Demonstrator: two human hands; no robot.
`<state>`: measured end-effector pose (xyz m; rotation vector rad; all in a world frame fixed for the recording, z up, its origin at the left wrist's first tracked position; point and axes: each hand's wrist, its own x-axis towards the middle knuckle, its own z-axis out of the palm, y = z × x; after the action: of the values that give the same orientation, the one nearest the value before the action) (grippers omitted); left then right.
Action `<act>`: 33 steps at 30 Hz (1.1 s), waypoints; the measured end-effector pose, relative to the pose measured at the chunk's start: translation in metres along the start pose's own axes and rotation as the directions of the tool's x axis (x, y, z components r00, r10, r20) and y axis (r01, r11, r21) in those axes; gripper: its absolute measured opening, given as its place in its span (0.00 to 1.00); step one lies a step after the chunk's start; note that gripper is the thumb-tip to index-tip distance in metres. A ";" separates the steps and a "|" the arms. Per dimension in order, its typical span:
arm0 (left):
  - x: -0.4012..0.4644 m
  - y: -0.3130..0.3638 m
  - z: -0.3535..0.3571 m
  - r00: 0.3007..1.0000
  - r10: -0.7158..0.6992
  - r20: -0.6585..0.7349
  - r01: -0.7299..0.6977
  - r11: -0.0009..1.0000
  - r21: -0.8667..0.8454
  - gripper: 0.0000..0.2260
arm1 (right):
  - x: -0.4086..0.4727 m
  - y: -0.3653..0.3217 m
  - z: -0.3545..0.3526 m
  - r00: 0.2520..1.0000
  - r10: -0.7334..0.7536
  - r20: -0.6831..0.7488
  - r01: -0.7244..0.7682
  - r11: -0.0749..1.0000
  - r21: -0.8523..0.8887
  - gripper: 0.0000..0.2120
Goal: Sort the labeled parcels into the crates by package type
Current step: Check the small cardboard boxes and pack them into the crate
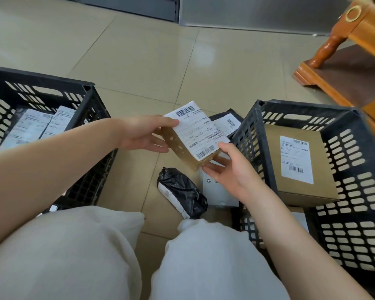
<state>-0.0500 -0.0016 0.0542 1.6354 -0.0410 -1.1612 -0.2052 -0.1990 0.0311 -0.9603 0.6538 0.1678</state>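
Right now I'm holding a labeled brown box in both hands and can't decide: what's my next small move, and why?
Probably carry the small cardboard box rightward over the right crate rim. That crate already holds a cardboard box, while the left crate seems to hold flat labeled bags.

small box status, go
Left hand and right hand both hold small cardboard box above floor. Right crate already has a box. Nothing blocking.
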 end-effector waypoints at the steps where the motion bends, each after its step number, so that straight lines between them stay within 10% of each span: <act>1: 0.000 0.002 0.002 1.000 -0.011 -0.004 0.010 0.999 -0.051 0.18 | -0.001 -0.002 0.001 0.999 -0.004 -0.050 0.007 0.999 0.048 0.09; 7: 0.002 -0.007 0.025 0.997 -0.076 -0.004 0.070 0.932 -0.356 0.20 | -0.002 0.021 0.005 0.996 0.088 0.008 -0.088 0.987 0.137 0.36; 13: 0.001 -0.030 0.041 0.978 -0.179 0.105 0.174 0.983 0.053 0.26 | 0.009 0.032 0.012 1.000 -0.006 -0.020 0.007 0.999 0.047 0.12; 21: 0.001 -0.022 0.025 0.931 -0.294 0.218 0.219 0.925 0.311 0.50 | 0.004 0.008 -0.009 0.979 -0.179 -0.096 0.160 0.972 -0.174 0.24; 33: 0.030 0.048 0.104 0.989 -0.076 0.131 -0.046 0.674 0.738 0.39 | -0.062 -0.092 -0.090 0.877 -0.402 -0.261 0.262 0.858 -0.442 0.30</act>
<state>-0.0823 -0.1134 0.0770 2.2474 -0.6897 -1.3758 -0.2566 -0.3150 0.0965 -1.5048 0.7762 -0.1997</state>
